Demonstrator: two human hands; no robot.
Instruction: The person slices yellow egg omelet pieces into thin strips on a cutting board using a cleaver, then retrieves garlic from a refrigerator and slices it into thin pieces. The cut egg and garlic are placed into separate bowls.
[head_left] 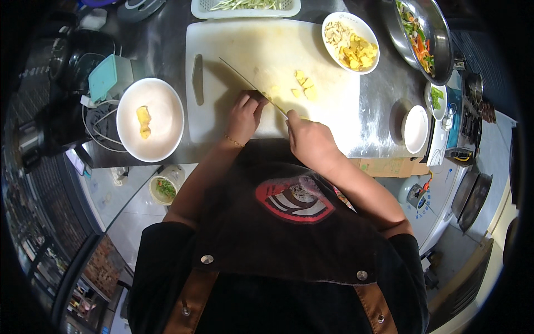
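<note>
My right hand (311,135) grips the handle of a kitchen knife (246,79), whose blade slants up and left over a white cutting board (271,46). Curled fingers of my left hand (245,112) rest beside the blade on a piece of ginger (265,95), mostly hidden by the fingers and the knife. Just past the blade lies a thin ginger slice (274,89). Farther right on the board are several cut ginger pieces (308,83). On the board's far right corner stands a white bowl (372,70) with ginger slices (358,53) and pale slices, possibly garlic (337,33).
A large white bowl (167,121) holding peeled ginger (143,121) stands left of the board. Beyond the board is a plastic basket (246,12) of green strips. A steel bowl (438,37) of mixed vegetables and a small white bowl (415,129) are at right.
</note>
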